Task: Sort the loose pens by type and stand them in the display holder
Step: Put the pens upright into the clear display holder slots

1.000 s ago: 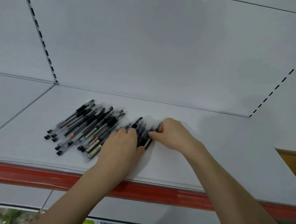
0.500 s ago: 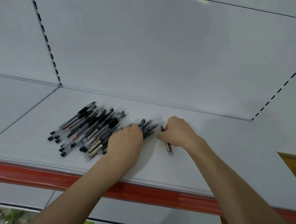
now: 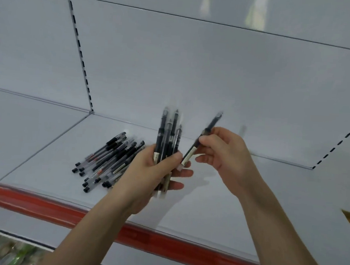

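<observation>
White shop shelving fills the view, and a pale shelf (image 3: 237, 203) runs across it at chest height.

Above the shelf, the left hand (image 3: 146, 173) grips a bundle of dark pens (image 3: 161, 131). Its fingers curl round the lower halves and the thumb presses across the front, so the pens stand nearly upright and fan out a little above the fingers. Just right of those fingers, the right hand (image 3: 226, 154) pinches a single pen (image 3: 212, 124) between thumb and forefinger. This pen slants, with its lower end down by the left fingertips; whether it touches them I cannot tell. Left of the left hand's knuckles, the remaining loose pens (image 3: 110, 159) lie on the shelf in a slanted heap.

The step in hand looks like adding the single pen to the bundle. To do it well:
- Compare its cap and label with the held pens first.
- Lay it in parallel with the caps the same way.
- Loosen the left thumb only slightly, so nothing slips out below.

Several things are hidden or unclear:
- No display holder is in view.
- The bundle's lower ends are blurred and partly behind the palm, so I cannot count the pens.
- The labels are unreadable.
- The heap's right edge disappears behind the left hand.

A red strip (image 3: 40, 207) edges the shelf front, and a slotted upright (image 3: 80, 49) rises behind.
</observation>
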`<state>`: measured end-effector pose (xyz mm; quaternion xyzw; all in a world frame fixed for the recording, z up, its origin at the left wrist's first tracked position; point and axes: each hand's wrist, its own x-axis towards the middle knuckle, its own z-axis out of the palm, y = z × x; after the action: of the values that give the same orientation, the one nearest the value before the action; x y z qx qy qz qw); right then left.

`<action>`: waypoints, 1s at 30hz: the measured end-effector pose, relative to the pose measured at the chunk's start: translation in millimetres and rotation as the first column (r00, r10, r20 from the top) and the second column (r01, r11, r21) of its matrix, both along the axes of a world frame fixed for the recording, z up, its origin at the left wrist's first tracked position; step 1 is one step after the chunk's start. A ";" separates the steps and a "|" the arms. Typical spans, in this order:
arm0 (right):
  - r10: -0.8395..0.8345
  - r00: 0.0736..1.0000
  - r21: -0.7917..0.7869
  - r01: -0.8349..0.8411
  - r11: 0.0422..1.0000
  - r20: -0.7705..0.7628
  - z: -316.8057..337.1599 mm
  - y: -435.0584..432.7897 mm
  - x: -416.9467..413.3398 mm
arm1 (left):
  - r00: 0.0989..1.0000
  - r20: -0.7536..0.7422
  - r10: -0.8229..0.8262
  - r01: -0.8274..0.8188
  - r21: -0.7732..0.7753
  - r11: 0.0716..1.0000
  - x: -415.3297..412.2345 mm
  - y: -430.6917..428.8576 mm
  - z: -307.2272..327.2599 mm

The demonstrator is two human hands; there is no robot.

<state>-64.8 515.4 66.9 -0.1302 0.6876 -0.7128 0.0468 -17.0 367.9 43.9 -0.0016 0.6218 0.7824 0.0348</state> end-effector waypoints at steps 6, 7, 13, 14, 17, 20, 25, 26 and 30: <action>0.032 0.999 -0.085 -0.030 0.996 0.014 2.4 -26.5 3.7 | 0.988 -0.073 0.136 -0.138 -0.031 0.990 14.4 -19.1 3.2; 0.023 1.000 -0.091 -0.022 0.996 0.004 1.6 -32.4 5.3 | 0.985 -0.072 0.157 -0.159 -0.030 0.987 18.0 -23.4 3.1; -0.053 0.993 -0.043 0.048 0.998 -0.110 2.7 -80.4 10.0 | 0.951 0.015 0.310 -0.310 0.044 0.950 47.0 -71.7 1.5; -0.047 0.990 -0.014 0.045 0.999 -0.135 2.7 -92.4 10.7 | 0.939 0.038 0.342 -0.344 0.057 0.937 54.5 -85.8 0.2; 0.023 0.983 0.081 -0.008 0.997 -0.180 -1.5 -139.5 16.2 | 0.887 0.101 0.450 -0.460 0.101 0.882 80.9 -136.5 -3.4; 0.137 0.969 0.180 -0.100 0.979 -0.206 -9.8 -207.4 30.0 | 0.832 0.128 0.540 -0.555 0.171 0.814 113.7 -200.0 -8.0; 0.247 0.947 0.242 -0.195 0.951 -0.206 -23.3 -343.8 68.9 | 0.772 0.112 0.626 -0.636 0.161 0.755 181.4 -318.9 -16.6; 0.264 0.943 0.248 -0.212 0.945 -0.201 -25.5 -369.9 76.0 | 0.759 0.113 0.641 -0.651 0.156 0.743 194.6 -341.2 -17.2; 0.335 0.924 0.282 -0.277 0.919 -0.183 -27.6 -463.3 97.7 | 0.694 0.126 0.709 -0.719 0.161 0.676 236.3 -422.4 -14.6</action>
<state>32.9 52.0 39.3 -0.3104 0.7440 -0.5840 0.0953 219.3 -54.5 29.2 -0.2615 0.4898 0.7911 -0.2566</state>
